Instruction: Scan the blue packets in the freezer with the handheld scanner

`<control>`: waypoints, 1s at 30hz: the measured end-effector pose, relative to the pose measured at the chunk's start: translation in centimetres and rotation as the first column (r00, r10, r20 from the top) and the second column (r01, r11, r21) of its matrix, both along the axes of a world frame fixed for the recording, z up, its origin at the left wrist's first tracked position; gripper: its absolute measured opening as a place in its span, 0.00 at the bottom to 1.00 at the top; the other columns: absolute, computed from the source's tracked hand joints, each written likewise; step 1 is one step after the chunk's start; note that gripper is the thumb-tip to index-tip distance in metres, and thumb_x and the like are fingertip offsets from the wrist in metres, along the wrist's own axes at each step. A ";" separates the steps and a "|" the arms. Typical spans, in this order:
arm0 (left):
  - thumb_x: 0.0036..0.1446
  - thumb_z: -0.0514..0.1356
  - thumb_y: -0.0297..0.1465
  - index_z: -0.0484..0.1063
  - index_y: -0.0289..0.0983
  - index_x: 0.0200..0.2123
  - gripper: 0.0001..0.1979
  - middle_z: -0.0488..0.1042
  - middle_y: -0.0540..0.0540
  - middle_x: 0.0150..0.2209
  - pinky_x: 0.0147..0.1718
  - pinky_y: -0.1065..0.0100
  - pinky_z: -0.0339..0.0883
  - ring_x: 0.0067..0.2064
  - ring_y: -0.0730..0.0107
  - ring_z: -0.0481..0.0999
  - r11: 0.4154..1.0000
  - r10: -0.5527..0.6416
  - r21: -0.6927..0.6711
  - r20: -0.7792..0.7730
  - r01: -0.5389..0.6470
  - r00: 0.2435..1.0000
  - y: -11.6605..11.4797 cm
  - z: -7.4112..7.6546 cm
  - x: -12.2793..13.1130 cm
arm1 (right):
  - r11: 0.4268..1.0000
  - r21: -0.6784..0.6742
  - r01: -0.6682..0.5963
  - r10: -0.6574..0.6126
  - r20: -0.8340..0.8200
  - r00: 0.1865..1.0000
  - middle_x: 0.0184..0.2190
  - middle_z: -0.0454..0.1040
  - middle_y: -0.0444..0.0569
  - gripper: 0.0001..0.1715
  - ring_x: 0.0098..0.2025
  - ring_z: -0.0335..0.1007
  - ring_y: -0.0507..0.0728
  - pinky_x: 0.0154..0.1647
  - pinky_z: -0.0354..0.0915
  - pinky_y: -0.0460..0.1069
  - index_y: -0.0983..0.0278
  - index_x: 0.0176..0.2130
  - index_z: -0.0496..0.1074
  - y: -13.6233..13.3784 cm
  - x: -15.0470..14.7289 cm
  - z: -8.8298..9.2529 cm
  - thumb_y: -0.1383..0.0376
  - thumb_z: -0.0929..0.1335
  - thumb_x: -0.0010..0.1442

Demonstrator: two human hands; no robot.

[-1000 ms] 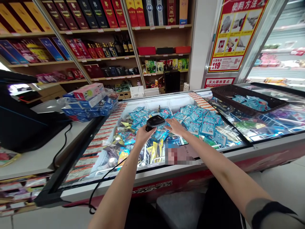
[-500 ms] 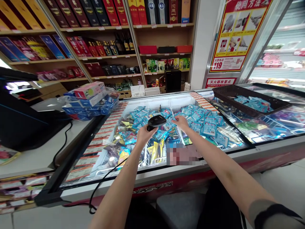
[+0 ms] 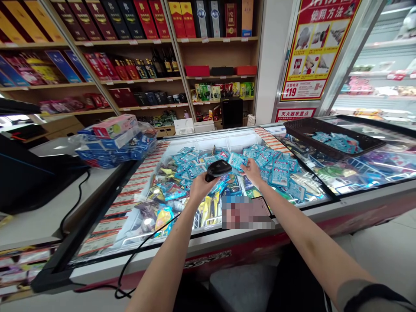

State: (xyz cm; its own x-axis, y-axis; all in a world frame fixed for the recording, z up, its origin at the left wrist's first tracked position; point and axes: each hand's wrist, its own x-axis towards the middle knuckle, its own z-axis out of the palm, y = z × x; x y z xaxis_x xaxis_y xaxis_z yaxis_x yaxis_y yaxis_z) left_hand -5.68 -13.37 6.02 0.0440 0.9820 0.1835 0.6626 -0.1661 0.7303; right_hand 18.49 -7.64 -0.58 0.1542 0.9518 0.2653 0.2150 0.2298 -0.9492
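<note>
My left hand (image 3: 202, 187) is wrapped round the handle of a black barcode scanner (image 3: 219, 168), whose head faces right. In my right hand (image 3: 252, 172) a blue and white packet (image 3: 237, 161) is pinched at its right edge, upright just beyond the scanner's head. A small gap separates scanner and packet. Below both hands, many similar blue packets (image 3: 280, 173) lie in a heap on the chest freezer's glass top (image 3: 130, 234). The scanner's black cable (image 3: 143, 240) runs down past my left forearm.
A phone (image 3: 262, 206), partly blurred out, lies at the freezer's front edge. To the right a dark brown tray (image 3: 338, 149) holds more blue packets. Plastic-wrapped boxes (image 3: 113, 145) sit at the left, beside a black machine (image 3: 22, 169). Stocked shelves (image 3: 217, 40) stand behind.
My right hand has raised a blue packet so that its face shows beside the scanner. The scanner has shifted slightly right and down, and the whole view has moved a little.
</note>
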 end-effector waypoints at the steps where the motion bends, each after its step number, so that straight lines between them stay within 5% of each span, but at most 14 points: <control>1: 0.45 0.61 0.48 0.75 0.37 0.37 0.23 0.76 0.45 0.27 0.25 0.69 0.64 0.30 0.62 0.75 1.000 0.004 -0.004 0.004 -0.004 1.000 0.0 0.1 0.1 | 1.000 -0.009 -0.006 0.006 -0.019 1.000 0.39 0.67 0.46 0.24 0.32 0.72 0.55 0.30 0.72 0.53 0.60 0.45 0.57 0.0 0.0 0.1 0.51 0.65 0.54; 15: 0.44 0.60 0.52 0.75 0.35 0.38 0.26 0.76 0.44 0.28 0.23 0.70 0.64 0.30 0.62 0.75 0.999 0.037 -0.006 -0.001 -0.037 0.999 0.3 0.1 0.0 | 1.000 -0.015 -0.021 0.019 -0.157 0.987 0.37 0.68 0.46 0.22 0.34 0.75 0.59 0.33 0.72 0.56 0.58 0.42 0.56 -0.3 0.4 0.6 0.51 0.66 0.53; 30: 0.45 0.59 0.53 0.74 0.37 0.39 0.27 0.76 0.44 0.28 0.22 0.70 0.60 0.27 0.64 0.74 1.000 0.019 -0.015 -0.077 -0.020 0.997 0.4 0.2 0.0 | 0.998 -0.031 -0.045 0.042 -0.104 0.994 0.39 0.67 0.47 0.23 0.35 0.75 0.58 0.36 0.72 0.56 0.58 0.45 0.56 -0.2 0.7 0.4 0.50 0.65 0.54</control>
State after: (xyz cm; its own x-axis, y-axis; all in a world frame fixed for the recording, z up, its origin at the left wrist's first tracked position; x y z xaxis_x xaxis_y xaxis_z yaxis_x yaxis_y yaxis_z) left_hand -5.69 -12.99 6.25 0.0380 0.9855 0.1652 0.7200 -0.1416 0.6794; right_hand 19.20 -7.88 -0.16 0.1375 0.9662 0.2179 0.1059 0.2044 -0.9732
